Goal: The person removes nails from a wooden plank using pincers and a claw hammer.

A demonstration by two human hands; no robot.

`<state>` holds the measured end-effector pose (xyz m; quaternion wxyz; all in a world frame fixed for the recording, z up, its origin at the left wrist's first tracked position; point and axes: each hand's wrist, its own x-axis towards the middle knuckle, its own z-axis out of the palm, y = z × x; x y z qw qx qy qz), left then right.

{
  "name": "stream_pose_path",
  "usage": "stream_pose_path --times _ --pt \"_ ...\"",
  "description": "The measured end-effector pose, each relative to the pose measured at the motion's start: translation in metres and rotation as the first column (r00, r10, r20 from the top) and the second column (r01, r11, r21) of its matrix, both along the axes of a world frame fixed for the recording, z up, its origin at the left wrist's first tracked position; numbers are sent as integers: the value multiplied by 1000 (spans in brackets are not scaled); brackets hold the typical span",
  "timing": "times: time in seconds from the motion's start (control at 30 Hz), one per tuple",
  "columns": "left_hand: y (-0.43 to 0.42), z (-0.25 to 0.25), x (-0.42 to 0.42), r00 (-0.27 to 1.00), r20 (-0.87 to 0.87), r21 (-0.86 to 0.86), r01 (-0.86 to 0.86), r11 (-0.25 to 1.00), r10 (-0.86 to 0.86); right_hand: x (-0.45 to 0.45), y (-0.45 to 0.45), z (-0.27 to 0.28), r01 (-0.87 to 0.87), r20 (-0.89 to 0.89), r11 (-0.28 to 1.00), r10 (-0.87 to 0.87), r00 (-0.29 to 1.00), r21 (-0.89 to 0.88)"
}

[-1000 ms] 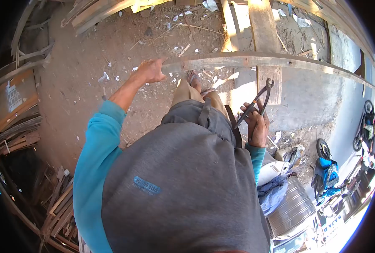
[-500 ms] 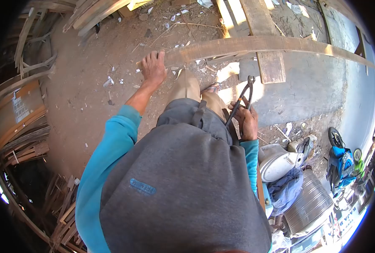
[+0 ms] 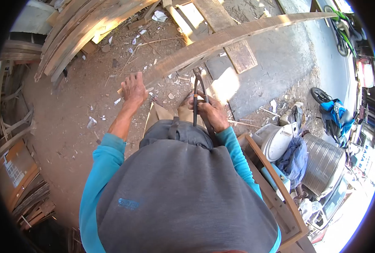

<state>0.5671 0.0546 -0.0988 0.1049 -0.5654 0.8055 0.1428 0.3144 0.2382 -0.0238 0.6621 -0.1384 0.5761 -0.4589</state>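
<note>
A long wooden plank (image 3: 221, 40) slants across the view from its near left end to the far upper right. My left hand (image 3: 134, 90) is closed over that near end, fingers on its edge. In front of my waist, my right hand (image 3: 214, 114) grips dark metal pincers (image 3: 195, 101) by the handles. The pincers point away from me, their jaws just short of the plank's near side. My palm hides part of the handles.
Stacked boards (image 3: 86, 33) stand at upper left. A wide board (image 3: 240, 55) lies beneath the plank. Paper scraps litter the dirt floor. To my right are a wooden frame (image 3: 276, 181), a metal drum (image 3: 322, 160), a white container (image 3: 276, 141) and a blue motorbike (image 3: 337, 114).
The plank now slants more steeply, its far end higher in view. My right hand has brought the pincers left, in front of my body. My left hand stays on the plank's end.
</note>
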Motion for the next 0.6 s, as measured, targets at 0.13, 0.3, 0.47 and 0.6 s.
stream_pose_path --times 0.13,0.3,0.47,0.6 --pt "-7 -2 9 999 -27 37 37 999 -36 34 -17 -8 -18 22 999 18 1000 37" --pt "-7 -7 14 994 -101 38 52 998 -48 52 -21 -9 -17 54 999 15 998 28" --pt "-9 -2 15 990 -115 53 89 995 -83 71 -33 -2 -144 126 986 132 983 87" --pt "-13 2 12 995 -77 107 70 992 -62 86 -38 -15 -149 164 983 130 978 109"
